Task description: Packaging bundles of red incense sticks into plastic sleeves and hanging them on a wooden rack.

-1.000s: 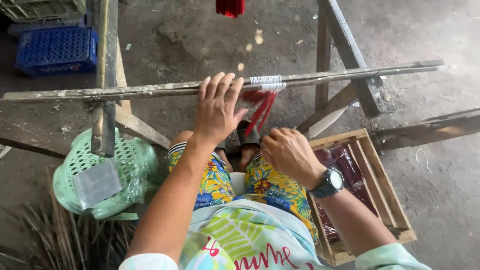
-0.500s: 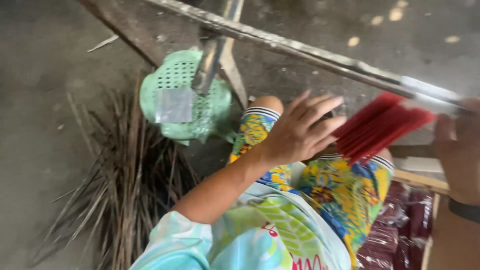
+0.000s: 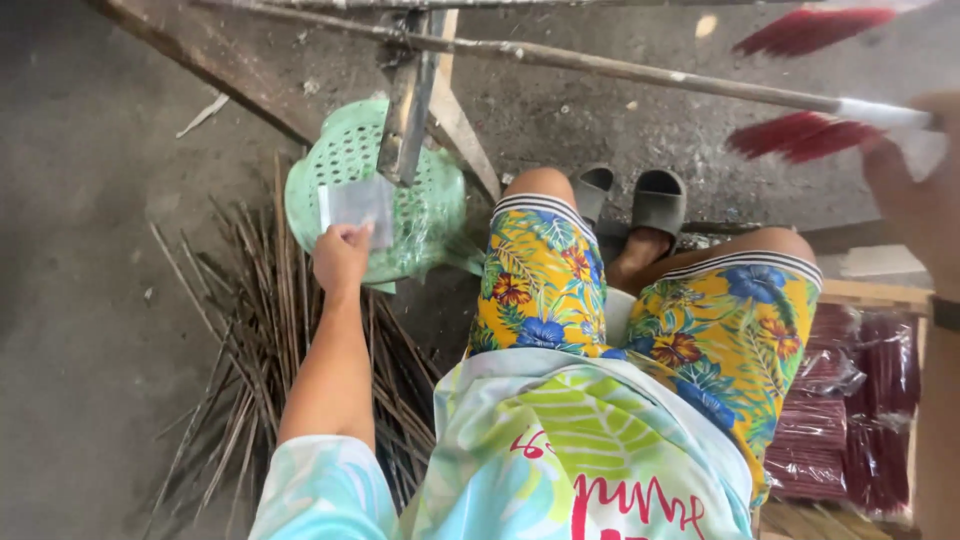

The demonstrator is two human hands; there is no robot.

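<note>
- Across twelve o'clock, a long grey pole (image 3: 600, 65) slants over the concrete floor (image 3: 90, 200).
- At five o'clock, a wooden crate (image 3: 870, 295) holds wrapped dark-red bundles (image 3: 850, 420).
- At eight o'clock, dry brown sticks (image 3: 250, 350) lie spread on the floor.
- At ten o'clock, a green perforated basket (image 3: 345, 150) sits under a metal post (image 3: 405, 105).
- On the basket lies a clear plastic bag (image 3: 355, 205); the left hand (image 3: 340, 258) pinches its lower edge.
- At two o'clock, the right hand (image 3: 915, 195) is closed on a red stick bunch (image 3: 795, 135) beside the pole.
</note>
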